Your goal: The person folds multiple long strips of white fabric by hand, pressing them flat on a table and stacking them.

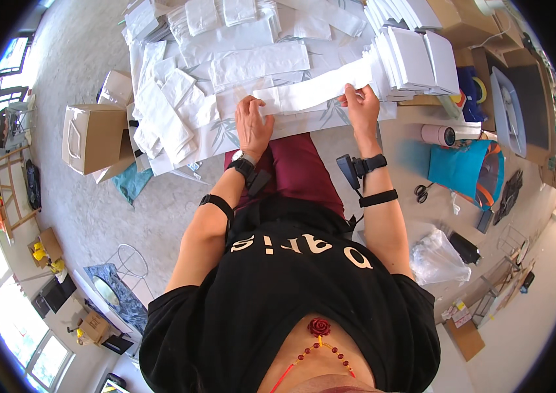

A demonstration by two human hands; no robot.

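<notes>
A long white strip (314, 92), of cloth or thin paper, lies across the near part of the table. My left hand (253, 126) rests on its left part near the table's front edge, fingers stretched out and pressing lightly down. At the strip's right end, my right hand (360, 108) pinches its near edge between thumb and fingers. Beyond it lies a flat white folded piece (261, 65). Left of my left hand is a loose heap of white strips (172, 108). Folded white stacks (409, 62) stand right of my right hand.
The table (215, 144) has a leaf-patterned cover, with more white piles (225, 39) at its far side. Cardboard boxes (93, 139) stand at the left. On the right are a pink bottle (437, 135), a teal bag (461, 169), and scissors (422, 192) on the floor.
</notes>
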